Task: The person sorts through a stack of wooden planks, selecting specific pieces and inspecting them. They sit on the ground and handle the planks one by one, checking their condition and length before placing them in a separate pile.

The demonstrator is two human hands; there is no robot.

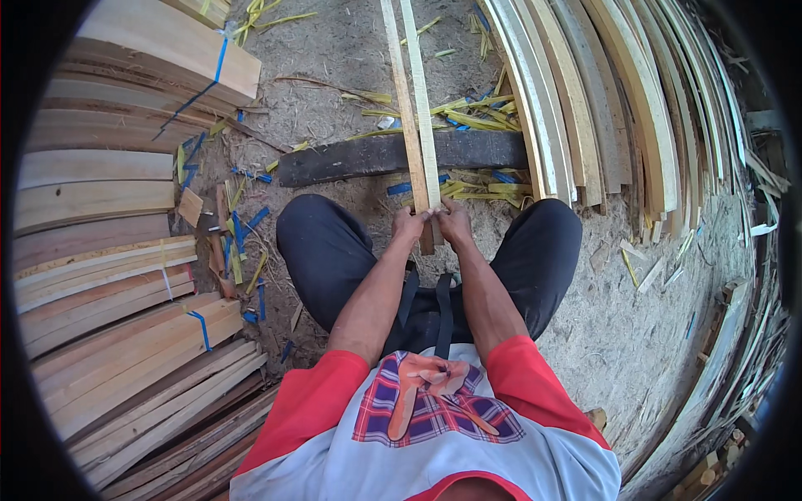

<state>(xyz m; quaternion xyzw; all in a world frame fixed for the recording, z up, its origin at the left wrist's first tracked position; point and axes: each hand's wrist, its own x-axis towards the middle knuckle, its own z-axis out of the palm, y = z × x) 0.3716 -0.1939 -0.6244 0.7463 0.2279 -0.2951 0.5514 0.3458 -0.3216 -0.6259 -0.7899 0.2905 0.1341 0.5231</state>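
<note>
Two long, thin wooden strips run away from me, side by side, a browner one [404,108] on the left and a paler one [422,108] on the right. They cross over a dark wooden beam [334,163] on the ground. My left hand [408,225] is closed at the near end of the strips, on the browner side. Right beside it, my right hand [454,223] is closed on the paler strip's near end. The hands nearly touch. A short end of brown wood shows below them, between my knees.
Stacked boards [100,200] stand along the left, some tied with blue strap [200,331]. Long planks [585,100] lie in rows at the right. Yellow strap scraps [476,117] litter the sandy ground around the beam. Thin offcuts [727,401] are heaped at the far right.
</note>
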